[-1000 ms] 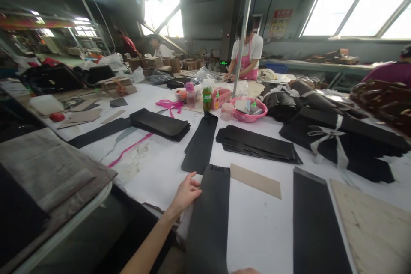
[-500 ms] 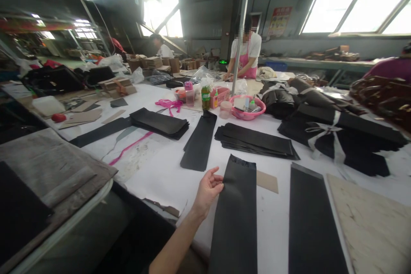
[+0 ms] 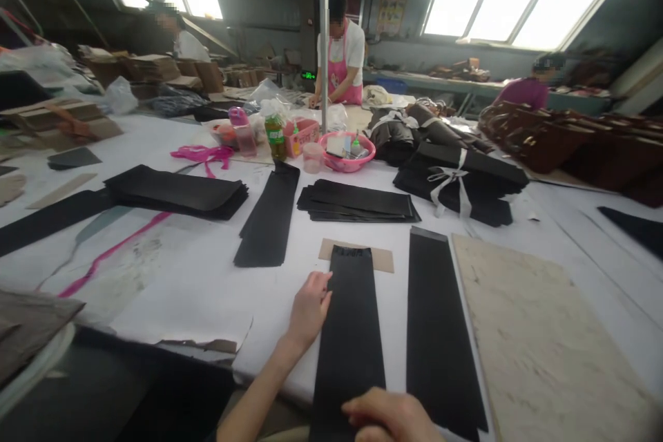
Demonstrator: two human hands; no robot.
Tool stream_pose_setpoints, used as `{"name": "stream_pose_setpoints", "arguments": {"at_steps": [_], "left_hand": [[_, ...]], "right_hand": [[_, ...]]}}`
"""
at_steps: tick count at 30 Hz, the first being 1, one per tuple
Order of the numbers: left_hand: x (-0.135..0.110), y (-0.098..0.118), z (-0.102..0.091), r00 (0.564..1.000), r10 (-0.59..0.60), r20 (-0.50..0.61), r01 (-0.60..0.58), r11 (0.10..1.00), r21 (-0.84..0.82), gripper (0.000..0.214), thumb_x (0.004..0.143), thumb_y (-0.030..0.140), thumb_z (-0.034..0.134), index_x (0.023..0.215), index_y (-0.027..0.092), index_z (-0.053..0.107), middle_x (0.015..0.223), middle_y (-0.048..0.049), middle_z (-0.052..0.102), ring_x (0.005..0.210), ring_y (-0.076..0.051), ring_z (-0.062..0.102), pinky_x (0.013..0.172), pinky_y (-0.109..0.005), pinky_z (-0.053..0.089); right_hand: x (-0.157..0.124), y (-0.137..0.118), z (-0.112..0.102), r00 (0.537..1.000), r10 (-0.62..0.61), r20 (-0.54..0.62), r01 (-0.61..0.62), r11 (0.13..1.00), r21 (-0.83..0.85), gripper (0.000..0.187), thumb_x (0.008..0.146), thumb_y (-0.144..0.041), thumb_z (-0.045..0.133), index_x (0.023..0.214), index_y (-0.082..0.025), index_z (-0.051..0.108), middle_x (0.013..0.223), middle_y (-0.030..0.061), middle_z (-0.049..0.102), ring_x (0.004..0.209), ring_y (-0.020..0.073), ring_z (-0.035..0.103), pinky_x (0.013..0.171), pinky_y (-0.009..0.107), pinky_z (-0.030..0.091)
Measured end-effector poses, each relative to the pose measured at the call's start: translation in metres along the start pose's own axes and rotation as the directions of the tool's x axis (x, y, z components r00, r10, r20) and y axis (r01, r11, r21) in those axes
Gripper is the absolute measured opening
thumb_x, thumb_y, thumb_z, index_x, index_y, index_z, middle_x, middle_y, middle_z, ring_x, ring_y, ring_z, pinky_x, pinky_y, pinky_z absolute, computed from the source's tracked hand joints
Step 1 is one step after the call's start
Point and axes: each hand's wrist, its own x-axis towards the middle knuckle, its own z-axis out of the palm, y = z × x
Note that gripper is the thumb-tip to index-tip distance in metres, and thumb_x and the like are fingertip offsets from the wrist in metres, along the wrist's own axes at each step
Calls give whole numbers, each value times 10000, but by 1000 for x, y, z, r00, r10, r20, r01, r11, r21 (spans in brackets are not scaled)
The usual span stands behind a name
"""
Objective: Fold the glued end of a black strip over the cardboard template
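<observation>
A long black strip (image 3: 349, 331) lies lengthwise on the white table (image 3: 197, 269), its far end over a tan cardboard piece (image 3: 382, 259). My left hand (image 3: 309, 309) rests flat at the strip's left edge, fingers extended. My right hand (image 3: 388, 418) presses on the strip's near end at the bottom of the view. A second black strip (image 3: 438, 331) lies parallel just to the right.
A pale board (image 3: 539, 338) lies to the right. Stacks of black strips (image 3: 360, 200), (image 3: 176, 191) and a single strip (image 3: 269, 217) sit farther back, with a tied bundle (image 3: 458, 183), pink basin (image 3: 346, 152) and bottles. A person in a pink apron (image 3: 339, 55) works beyond.
The black strip has been laid flat over the cardboard, beside the second strip. My right hand has come into view on its near end. The camera has turned to the right.
</observation>
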Motion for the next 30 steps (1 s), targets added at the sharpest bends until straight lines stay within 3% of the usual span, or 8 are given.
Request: {"name": "stream_pose_setpoints", "arguments": {"at_steps": [2,5,8,11,15,22,27,30], "left_hand": [[-3,1,2,995,98,-2,-97,989,115,389,849,96,475,1201,228,575,1154,-92,570,1053,-233,556,927,-403,477],[-6,-1,3,975,204,83,-218,952,215,348,887,93,426,1155,213,610,1161,-89,592,1124,-240,525,999,-416,445],[-7,-4,2,950,255,181,-298,914,276,339,899,95,407,1130,197,633,1184,-91,602,1139,-245,522,1011,-419,440],[-7,-7,0,938,277,210,-330,900,286,327,912,133,417,1158,183,626,1225,-100,592,1168,-248,513,1036,-423,426],[-8,-9,0,933,285,218,-340,897,282,326,925,171,412,1176,188,620,1243,-96,588,1177,-248,516,1050,-429,416],[-8,-8,-3,924,292,246,-358,886,296,318,940,217,412,1189,185,607,1262,-91,581,1191,-243,509,1054,-418,416],[-7,-8,-5,921,288,264,-358,893,274,316,930,222,417,1177,198,612,1268,-87,579,1198,-242,509,1046,-422,428],[-7,-9,-8,914,288,286,-363,895,259,311,923,230,421,1166,207,615,1276,-83,573,1206,-241,506,1034,-427,442]], "right_hand": [[-8,10,-22,980,87,-179,-114,982,-148,209,887,-318,589,1081,-284,655,988,-3,705,864,154,681,750,201,533],[-31,40,-37,909,143,-392,-320,843,-433,374,782,-211,678,1149,-257,623,1158,73,648,1025,251,637,846,356,555],[-61,65,-33,896,237,-375,-416,742,-526,715,636,-136,762,1302,-240,522,1335,109,538,1191,313,535,955,456,512],[-84,72,-26,906,288,-309,-416,734,-537,850,613,-71,733,1386,-244,424,1436,100,438,1291,310,439,1027,463,462],[-99,71,-32,931,255,-260,-353,810,-469,698,747,-37,615,1377,-262,417,1416,67,460,1306,242,430,1070,428,435],[-111,75,-48,949,157,-272,-248,907,-339,266,889,-172,561,1147,-231,591,1202,65,609,1188,210,537,1012,378,492],[-114,77,-44,933,128,-337,-227,934,-274,209,943,-224,473,1079,-234,632,1105,67,646,1111,214,583,984,400,501],[-115,78,-42,892,157,-424,-248,954,-168,213,947,-237,455,971,-238,667,1016,54,675,1019,199,626,914,357,534]]}}
